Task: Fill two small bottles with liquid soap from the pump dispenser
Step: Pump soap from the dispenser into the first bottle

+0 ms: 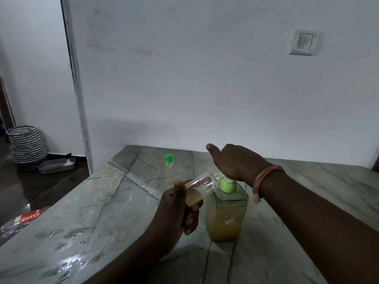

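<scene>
A clear pump dispenser [225, 214] with a green collar stands on the grey marble table [102, 212], over half full of amber soap. My right hand [235, 162] lies flat on its pump head, palm down, thumb out. My left hand [176, 212] holds a small clear bottle [202, 185] tilted, its open mouth up at the spout under my right palm. Some amber soap sits in its lower end. A second small bottle [169, 168] with a green cap stands upright farther back on the table.
A white wall with a light switch [304, 42] backs the table. On the floor at left stand a zigzag-patterned basket [27, 144] and a grey tray [57, 165]. A red printed packet [26, 217] lies below the table's left edge.
</scene>
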A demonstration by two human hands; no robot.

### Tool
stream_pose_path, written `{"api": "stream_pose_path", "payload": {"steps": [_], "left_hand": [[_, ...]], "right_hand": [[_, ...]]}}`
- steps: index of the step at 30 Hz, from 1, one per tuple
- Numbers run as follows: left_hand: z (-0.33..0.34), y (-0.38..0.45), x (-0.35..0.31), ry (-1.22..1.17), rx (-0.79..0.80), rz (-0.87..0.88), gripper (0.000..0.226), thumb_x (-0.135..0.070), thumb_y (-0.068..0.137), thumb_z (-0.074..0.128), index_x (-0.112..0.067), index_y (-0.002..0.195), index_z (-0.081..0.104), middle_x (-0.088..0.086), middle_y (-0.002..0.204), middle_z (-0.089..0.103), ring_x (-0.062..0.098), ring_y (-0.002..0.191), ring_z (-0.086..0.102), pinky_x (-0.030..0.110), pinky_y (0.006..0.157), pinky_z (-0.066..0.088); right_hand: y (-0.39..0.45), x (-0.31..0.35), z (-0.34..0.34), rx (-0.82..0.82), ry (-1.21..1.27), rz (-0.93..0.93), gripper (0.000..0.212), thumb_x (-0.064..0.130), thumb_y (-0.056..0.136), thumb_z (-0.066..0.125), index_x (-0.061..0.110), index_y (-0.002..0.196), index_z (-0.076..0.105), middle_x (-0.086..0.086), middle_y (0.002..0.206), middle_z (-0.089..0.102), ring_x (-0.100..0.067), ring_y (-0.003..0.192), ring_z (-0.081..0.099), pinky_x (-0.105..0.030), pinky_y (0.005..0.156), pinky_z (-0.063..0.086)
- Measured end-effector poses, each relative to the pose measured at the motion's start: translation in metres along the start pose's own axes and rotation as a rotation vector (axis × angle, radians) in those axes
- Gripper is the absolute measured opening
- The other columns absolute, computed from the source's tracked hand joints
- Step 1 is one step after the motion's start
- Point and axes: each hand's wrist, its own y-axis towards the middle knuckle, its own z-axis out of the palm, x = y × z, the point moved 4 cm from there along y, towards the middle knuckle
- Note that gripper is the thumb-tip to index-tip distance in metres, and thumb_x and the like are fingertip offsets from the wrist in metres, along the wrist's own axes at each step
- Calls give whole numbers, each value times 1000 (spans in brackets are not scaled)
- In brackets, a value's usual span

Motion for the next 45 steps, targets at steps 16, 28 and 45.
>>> {"api": "stream_pose_path", "payload": {"steps": [16,28,45], "left_hand": [[-2,1,4,-91,-55,-95,52,-54,88,50,-13,113,69,6,69,50,12,48,38,23,43,31],[-1,1,1,-45,-78,-90,58,-60,88,48,-15,118,68,5,68,48,12,47,36,22,42,32],[2,1,0,-61,-94,-79,55,-58,88,50,-13,112,70,7,66,51,11,44,37,20,40,34]], "right_hand": [[-6,2,-2,30,51,53,49,53,102,24,29,61,35,1,66,41,-26,79,50,-34,81,39],[-3,9,-7,4,214,121,42,27,106,22,33,65,20,-9,87,48,-29,85,52,-39,94,44],[-14,10,-4,162,169,131,35,18,104,22,23,110,56,-11,92,50,-28,103,47,-39,98,39]]}}
